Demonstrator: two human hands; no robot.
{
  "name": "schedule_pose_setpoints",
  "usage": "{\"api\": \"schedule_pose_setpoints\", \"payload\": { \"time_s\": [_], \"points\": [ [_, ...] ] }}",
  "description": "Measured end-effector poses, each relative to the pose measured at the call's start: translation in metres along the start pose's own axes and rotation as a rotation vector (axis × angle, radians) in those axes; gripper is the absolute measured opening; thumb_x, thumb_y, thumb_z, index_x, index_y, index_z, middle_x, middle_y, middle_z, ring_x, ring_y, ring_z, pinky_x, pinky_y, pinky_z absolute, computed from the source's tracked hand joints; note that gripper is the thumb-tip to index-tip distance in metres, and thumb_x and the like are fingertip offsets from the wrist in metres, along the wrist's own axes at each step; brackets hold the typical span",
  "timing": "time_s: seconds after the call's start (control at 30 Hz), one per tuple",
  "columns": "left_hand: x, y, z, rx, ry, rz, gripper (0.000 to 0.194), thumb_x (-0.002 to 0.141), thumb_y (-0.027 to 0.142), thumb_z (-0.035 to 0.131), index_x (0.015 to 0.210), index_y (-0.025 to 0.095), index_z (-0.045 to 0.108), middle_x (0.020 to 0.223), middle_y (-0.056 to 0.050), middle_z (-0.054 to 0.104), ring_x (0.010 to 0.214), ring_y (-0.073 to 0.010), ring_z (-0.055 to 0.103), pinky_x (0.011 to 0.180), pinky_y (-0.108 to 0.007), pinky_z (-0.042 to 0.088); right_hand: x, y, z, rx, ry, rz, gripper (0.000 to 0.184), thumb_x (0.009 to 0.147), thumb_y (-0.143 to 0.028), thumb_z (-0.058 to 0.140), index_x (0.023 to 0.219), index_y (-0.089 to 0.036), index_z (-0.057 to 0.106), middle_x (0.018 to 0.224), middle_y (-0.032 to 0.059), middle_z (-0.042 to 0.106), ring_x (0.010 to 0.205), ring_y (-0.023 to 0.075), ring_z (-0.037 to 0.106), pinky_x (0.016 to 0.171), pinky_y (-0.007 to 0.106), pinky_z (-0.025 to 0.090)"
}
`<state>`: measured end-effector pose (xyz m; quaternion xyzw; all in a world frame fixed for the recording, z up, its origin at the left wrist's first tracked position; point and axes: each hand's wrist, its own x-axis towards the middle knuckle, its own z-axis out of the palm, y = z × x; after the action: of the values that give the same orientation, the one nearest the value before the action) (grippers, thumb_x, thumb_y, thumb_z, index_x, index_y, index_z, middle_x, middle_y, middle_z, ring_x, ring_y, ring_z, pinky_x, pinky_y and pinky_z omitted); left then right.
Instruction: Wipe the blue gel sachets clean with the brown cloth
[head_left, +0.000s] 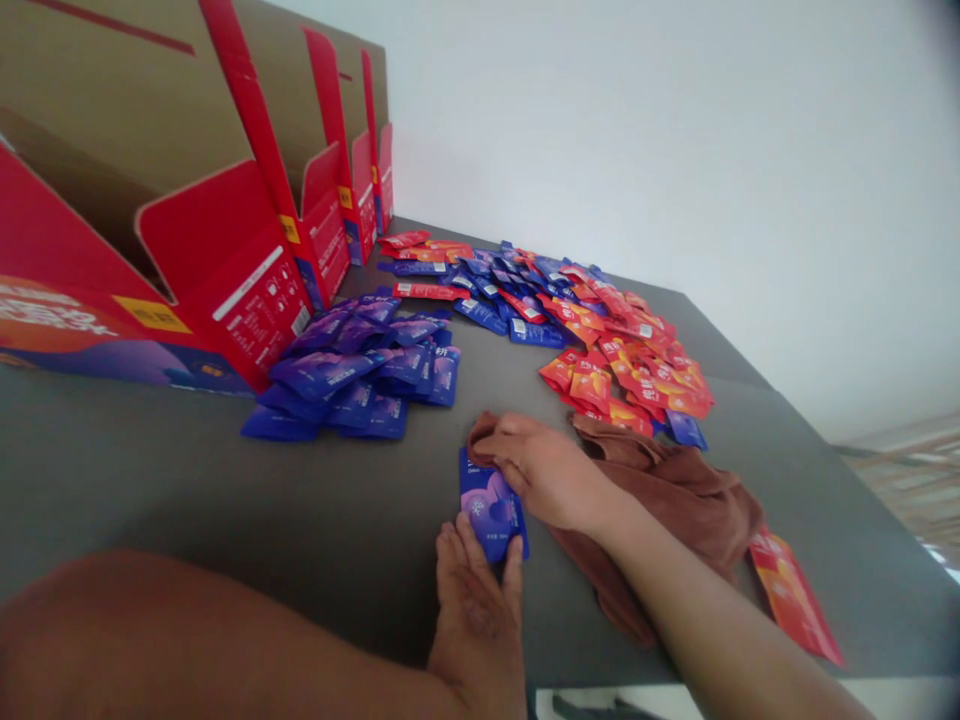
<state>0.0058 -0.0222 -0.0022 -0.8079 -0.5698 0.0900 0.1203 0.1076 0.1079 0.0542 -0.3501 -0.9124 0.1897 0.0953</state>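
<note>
A blue sachet (487, 510) with a purple print lies flat on the grey table (360, 500). Against its near end rests my left hand (480, 590), fingers stretched out and apart. My right hand (551, 470) is closed on a bunched part of a brown cloth (675, 490), pressing it onto the sachet's far end. The rest of the cloth spreads to the right, partly under my right forearm. Left of the sachet sits a pile of blue sachets (360, 370).
Several open red cardboard boxes (255, 300) stand in a row at the left. Toward the back lie heaped blue sachets (487, 280) and orange-red sachets (645, 360). One red packet (795, 595) lies near the right front edge. A white wall (675, 130) rises behind the table.
</note>
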Motion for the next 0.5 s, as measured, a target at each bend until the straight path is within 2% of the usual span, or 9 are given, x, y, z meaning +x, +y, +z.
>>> {"api": "schedule_pose_setpoints", "payload": {
  "time_s": [0.13, 0.2, 0.37, 0.5],
  "points": [
    [-0.001, 0.0, -0.005, 0.032, -0.012, -0.003, 0.039, 0.077, 0.025, 0.053, 0.115, 0.032, 0.05, 0.115, -0.014, 0.061, 0.107, -0.0294, 0.054, 0.093, -0.05, 0.041, -0.009, -0.016, -0.002, 0.028, -0.131, -0.147, 0.02, 0.08, -0.009, 0.048, 0.09, -0.018, 0.063, 0.088, 0.0044, 0.055, 0.088, 0.017, 0.048, 0.079, 0.03, 0.035],
    [0.0, -0.002, -0.008, 0.042, 0.0, 0.002, 0.038, 0.076, 0.025, 0.055, 0.113, 0.034, 0.052, 0.115, -0.014, 0.062, 0.107, -0.0297, 0.055, 0.093, -0.049, 0.041, -0.015, -0.018, -0.003, 0.046, -0.162, -0.159, 0.019, 0.079, -0.009, 0.049, 0.088, -0.018, 0.063, 0.088, 0.0042, 0.055, 0.087, 0.0167, 0.048, 0.08, 0.03, 0.035],
    [0.005, 0.002, 0.0, -0.033, 0.147, -0.03, 0.038, 0.077, 0.031, 0.053, 0.114, 0.033, 0.05, 0.112, -0.017, 0.062, 0.102, -0.0302, 0.058, 0.087, -0.048, 0.045, -0.016, -0.006, -0.003, 0.026, -0.062, -0.017, 0.026, 0.083, -0.008, 0.044, 0.097, -0.02, 0.063, 0.086, 0.0042, 0.054, 0.084, 0.0156, 0.049, 0.075, 0.027, 0.037],
    [0.01, 0.014, 0.007, -0.113, 0.131, -0.201, 0.033, 0.072, 0.035, 0.059, 0.105, 0.033, 0.058, 0.114, -0.017, 0.061, 0.106, -0.0323, 0.055, 0.092, -0.053, 0.04, -0.012, -0.001, 0.001, 0.013, 0.018, 0.052, 0.028, 0.085, -0.009, 0.041, 0.103, -0.019, 0.061, 0.088, 0.005, 0.054, 0.082, 0.0149, 0.049, 0.074, 0.026, 0.037]
  ]
}}
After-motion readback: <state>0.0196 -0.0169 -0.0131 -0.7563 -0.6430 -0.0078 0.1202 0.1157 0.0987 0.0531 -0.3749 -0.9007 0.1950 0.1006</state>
